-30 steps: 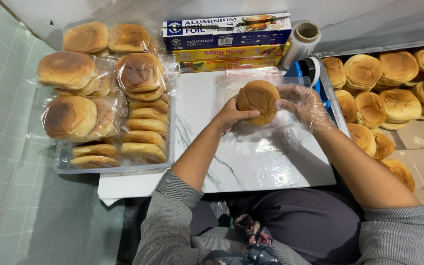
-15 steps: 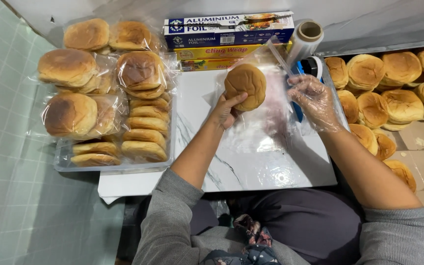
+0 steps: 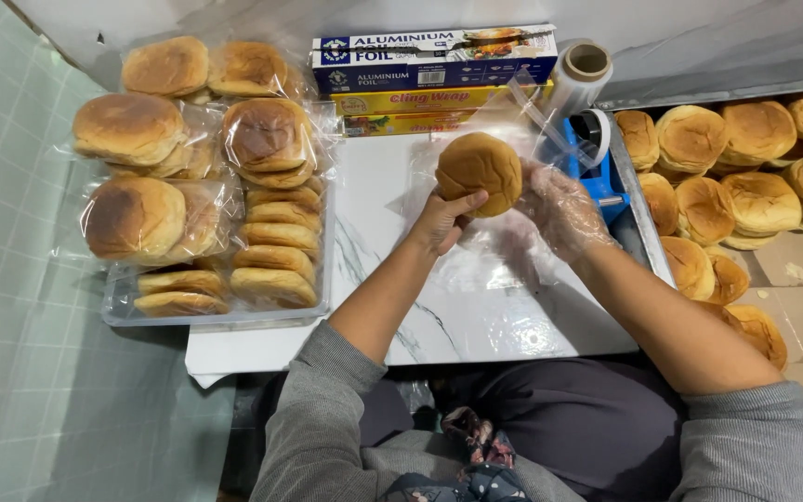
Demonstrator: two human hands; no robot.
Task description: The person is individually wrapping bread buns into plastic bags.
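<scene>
A round brown bun [image 3: 479,172] was held above the white marbled board [image 3: 392,214], gripped from below by the left hand [image 3: 443,221]. Clear plastic wrap [image 3: 504,251] hung beneath, gathered in the loosely closed right hand [image 3: 559,209] just beside the bun.

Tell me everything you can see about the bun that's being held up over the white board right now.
The bun is round, golden-brown and domed, with a matte, slightly speckled crust; it looks whole and unwrapped. It is tilted, its top facing the camera, above the marble-look board. The left hand pinches its lower left edge, thumb on the front. The right hand, under clear plastic film, meets its right side. The underside is hidden.
</scene>
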